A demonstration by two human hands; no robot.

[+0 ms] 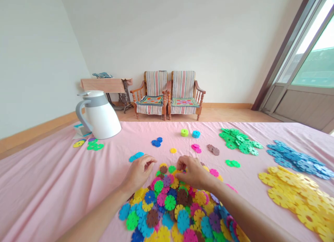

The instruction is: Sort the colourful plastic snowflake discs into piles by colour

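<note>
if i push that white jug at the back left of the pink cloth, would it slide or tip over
The white jug would probably slide rather than tip: its base flares wider than its top. The pink cloth under it may bunch up and drag. Whether it is full, and so how heavy, cannot be seen.

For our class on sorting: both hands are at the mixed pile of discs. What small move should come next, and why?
Probably lift the right hand with the disc it seems to pinch and carry it to its colour's pile, since the green pile, blue pile and yellow pile are already sorted beside the mixed pile.
</note>
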